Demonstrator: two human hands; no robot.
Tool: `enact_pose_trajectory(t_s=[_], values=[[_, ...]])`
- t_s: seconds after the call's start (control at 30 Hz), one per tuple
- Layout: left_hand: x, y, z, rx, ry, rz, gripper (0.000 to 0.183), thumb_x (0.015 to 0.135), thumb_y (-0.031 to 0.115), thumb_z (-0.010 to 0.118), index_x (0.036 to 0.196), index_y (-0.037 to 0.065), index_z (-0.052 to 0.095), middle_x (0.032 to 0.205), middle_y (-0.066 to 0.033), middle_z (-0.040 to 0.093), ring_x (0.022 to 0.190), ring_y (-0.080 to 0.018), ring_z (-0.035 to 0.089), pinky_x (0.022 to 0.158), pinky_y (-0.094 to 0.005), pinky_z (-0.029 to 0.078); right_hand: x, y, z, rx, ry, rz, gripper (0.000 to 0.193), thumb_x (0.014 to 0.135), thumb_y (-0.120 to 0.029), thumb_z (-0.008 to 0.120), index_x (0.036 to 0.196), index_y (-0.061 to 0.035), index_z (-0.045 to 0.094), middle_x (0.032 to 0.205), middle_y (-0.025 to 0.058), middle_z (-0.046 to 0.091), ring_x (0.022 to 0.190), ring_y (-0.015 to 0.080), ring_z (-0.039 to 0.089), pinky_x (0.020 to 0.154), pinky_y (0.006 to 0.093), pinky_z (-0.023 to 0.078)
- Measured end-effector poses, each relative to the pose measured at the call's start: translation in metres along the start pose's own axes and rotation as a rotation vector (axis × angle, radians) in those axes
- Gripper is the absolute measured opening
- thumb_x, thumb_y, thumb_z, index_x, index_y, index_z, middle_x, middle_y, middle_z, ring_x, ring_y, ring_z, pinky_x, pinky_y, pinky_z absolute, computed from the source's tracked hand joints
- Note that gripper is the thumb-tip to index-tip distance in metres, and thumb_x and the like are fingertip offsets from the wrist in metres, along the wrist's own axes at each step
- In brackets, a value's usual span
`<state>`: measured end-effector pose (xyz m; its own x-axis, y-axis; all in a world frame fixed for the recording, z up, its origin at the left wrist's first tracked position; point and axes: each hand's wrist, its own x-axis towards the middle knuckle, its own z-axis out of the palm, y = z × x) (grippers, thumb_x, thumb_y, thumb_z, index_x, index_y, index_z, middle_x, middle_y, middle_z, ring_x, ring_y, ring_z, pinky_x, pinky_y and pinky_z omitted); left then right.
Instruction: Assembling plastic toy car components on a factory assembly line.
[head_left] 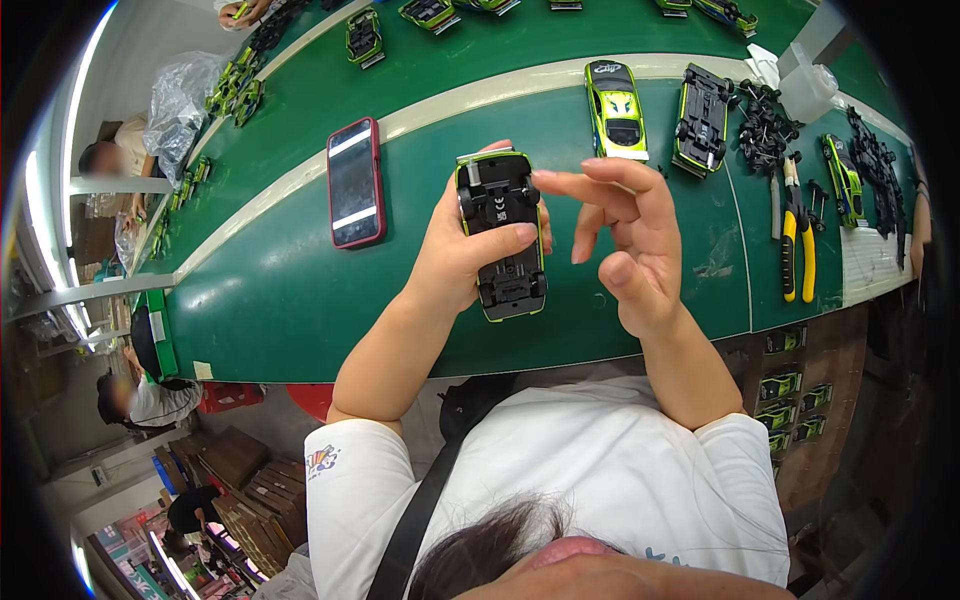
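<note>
My left hand [448, 248] grips a toy car [512, 280] turned underside up, its thumb pressed across the black chassis. A green rim of the body shows around that chassis, and small black wheels sit at its corners. Close by on the right, my right hand [640, 240] has its fingers apart and holds nothing. Its index fingertip reaches the wheel at the car's upper right; whether it touches cannot be made out. Beyond the hands, a green toy car [616, 110] stands on its wheels beside an overturned toy car [703, 120].
A red-cased phone [356, 184] lies left on the green table [270, 310]. At right are yellow-handled pliers [798, 245], a pile of black wheel parts [768, 130] and another green car [845, 180]. More cars line the far belt [540, 30]. Other people sit at the left.
</note>
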<state>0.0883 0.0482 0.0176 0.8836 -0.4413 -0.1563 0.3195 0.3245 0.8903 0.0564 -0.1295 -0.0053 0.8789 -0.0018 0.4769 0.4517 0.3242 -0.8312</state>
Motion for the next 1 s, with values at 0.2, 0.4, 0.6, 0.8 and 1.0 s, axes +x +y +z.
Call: enact_pose_trajectory(t_s=[0.2, 0.4, 0.6, 0.8, 1.0], values=[[-0.001, 0.000, -0.001, -0.007, -0.035, -0.022, 0.078, 0.071, 0.003, 0.069, 0.138, 0.004, 0.029, 0.094, -0.0155, 0.059, 0.080, -0.0242, 0.064, 0.070, -0.0376, 0.054, -0.005, 0.000, 0.000, 0.060, -0.012, 0.053, 0.059, 0.088, -0.048, 0.060, 0.117, 0.0018, 0.049, 0.087, 0.0093, 0.066, 0.055, 0.0058, 0.049, 0.055, 0.0184, 0.040], [-0.002, 0.000, -0.001, 0.006, -0.035, -0.031, 0.077, 0.071, 0.003, 0.069, 0.137, 0.004, 0.030, 0.093, -0.0156, 0.059, 0.080, -0.0243, 0.064, 0.070, -0.0380, 0.054, -0.001, -0.004, -0.002, 0.099, 0.032, 0.042, 0.062, 0.090, -0.053, 0.053, 0.117, 0.0024, 0.051, 0.075, 0.0063, 0.064, 0.055, 0.0027, 0.045, 0.050, 0.0179, 0.033], [-0.001, 0.001, 0.000, -0.024, -0.051, -0.039, 0.076, 0.071, 0.002, 0.069, 0.137, 0.005, 0.031, 0.094, -0.0156, 0.059, 0.080, -0.0247, 0.064, 0.070, -0.0381, 0.054, -0.004, -0.003, -0.010, 0.072, -0.035, 0.132, 0.058, 0.091, -0.051, 0.052, 0.118, 0.0012, 0.051, 0.079, 0.0069, 0.066, 0.057, 0.0023, 0.048, 0.052, 0.0178, 0.035], [-0.003, -0.007, 0.007, 0.371, 0.109, 0.239, 0.078, 0.070, -0.004, 0.068, 0.138, 0.004, 0.031, 0.110, -0.0126, 0.054, 0.094, -0.0205, 0.060, 0.080, -0.0342, 0.052, 0.000, 0.003, 0.001, -0.199, 0.130, 0.128, 0.059, 0.077, -0.032, 0.076, 0.122, -0.0034, 0.048, 0.090, 0.0074, 0.063, 0.082, 0.0128, 0.059, 0.072, 0.0264, 0.047], [-0.004, -0.023, 0.010, 1.053, 0.202, 0.685, 0.082, 0.072, -0.006, 0.063, 0.142, 0.003, 0.023, 0.099, -0.0122, 0.061, 0.084, -0.0196, 0.063, 0.072, -0.0272, 0.050, -0.012, 0.005, 0.014, -0.449, 0.064, 0.065, 0.091, 0.061, -0.036, 0.087, 0.131, -0.0052, 0.039, 0.105, 0.0131, 0.059, 0.095, 0.0227, 0.058, 0.083, 0.0337, 0.046]])
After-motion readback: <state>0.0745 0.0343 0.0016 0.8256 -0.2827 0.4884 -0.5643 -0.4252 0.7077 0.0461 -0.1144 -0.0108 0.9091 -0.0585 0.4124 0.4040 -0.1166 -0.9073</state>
